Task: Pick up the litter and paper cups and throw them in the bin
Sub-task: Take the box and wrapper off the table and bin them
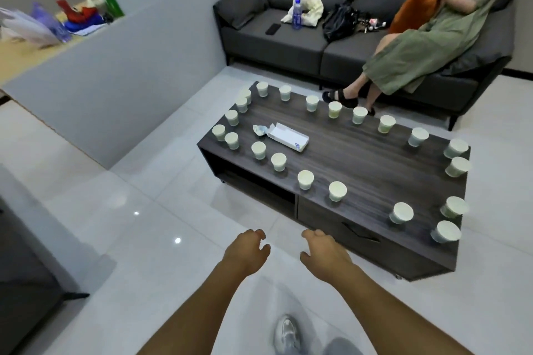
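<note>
Hands out front: left hand [247,251] and right hand [323,252] loosely curled, empty, short of the desk [375,158] ringed with paper cups [337,191].

Before me the worktop [360,153] is dark grey woodgrain, ringed with pale paper cups [337,190] — cream to greenish, perhaps. The flattened carton [288,137] is white with blue print; the floor [129,210] is glossy white tile.

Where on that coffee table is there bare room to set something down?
The middle of the coffee table is bare, right of the white carton and ringed by paper cups. A gap also opens along the near edge. The far-left corner is crowded.
</note>
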Demonstrator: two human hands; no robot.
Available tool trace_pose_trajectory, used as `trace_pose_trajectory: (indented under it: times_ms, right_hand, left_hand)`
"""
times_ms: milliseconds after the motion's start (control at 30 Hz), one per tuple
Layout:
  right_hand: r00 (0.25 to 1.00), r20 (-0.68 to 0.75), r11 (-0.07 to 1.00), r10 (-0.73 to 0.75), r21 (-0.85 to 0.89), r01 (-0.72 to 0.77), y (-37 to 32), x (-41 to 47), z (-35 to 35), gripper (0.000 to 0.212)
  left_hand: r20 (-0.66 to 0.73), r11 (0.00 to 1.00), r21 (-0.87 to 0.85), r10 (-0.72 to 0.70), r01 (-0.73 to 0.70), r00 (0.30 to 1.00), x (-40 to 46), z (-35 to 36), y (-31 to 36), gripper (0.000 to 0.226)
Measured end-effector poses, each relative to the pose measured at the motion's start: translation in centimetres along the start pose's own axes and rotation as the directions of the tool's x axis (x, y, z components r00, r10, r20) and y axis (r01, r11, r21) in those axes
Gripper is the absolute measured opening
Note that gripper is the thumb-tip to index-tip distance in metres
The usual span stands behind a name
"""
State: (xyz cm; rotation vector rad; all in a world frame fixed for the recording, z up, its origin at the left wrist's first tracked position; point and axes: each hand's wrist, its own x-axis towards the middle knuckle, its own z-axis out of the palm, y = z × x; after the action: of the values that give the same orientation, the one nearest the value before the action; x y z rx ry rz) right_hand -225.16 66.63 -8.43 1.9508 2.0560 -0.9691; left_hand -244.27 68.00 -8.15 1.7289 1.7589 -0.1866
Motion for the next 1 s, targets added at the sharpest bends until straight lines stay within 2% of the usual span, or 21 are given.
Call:
trace_pose_trajectory:
  times_ms: [267, 467, 567, 800, 1000]
  right_hand:
    - [0.997, 0.069, 0.999, -0.018, -0.042, 0.020, -3.8, 12.3, -5.9, 0.046]
    - [0.997, 0.066, 0.999, -0.027, -0.025, 0.029, -5.4, 23.7, -10.3, 0.035]
    - [0.995, 0.088, 0.999, -0.038, -0.006, 0.039, -6.7, 29.1, -12.3, 0.040]
    - [0.991, 0.132, 0.999, -0.036, -0.008, 0.037, -9.5, 38.2, -15.1, 0.043]
    - [0.990, 0.125, 0.996, 0.063, 0.049, -0.070, -12.4, 46.9, -15.8, 0.049]
  left_hand:
    - [0.011, 1.000, -0.022, -0.014, 0.014, 1.000, 11.0, -7.4, -2.0, 0.043]
    - [-0.031, 0.994, -0.097, -0.060, 0.057, 0.998, 20.9, -12.4, -2.6, 0.045]
    - [-0.026, 0.990, -0.115, -0.082, 0.079, 0.996, 25.3, -14.9, -3.1, 0.043]
    - [0.043, 0.981, -0.156, -0.107, 0.112, 0.993, 32.9, -19.3, -5.5, 0.040]
    - [0.129, 0.979, -0.171, -0.093, 0.115, 0.987, 41.2, -23.2, -9.1, 0.033]
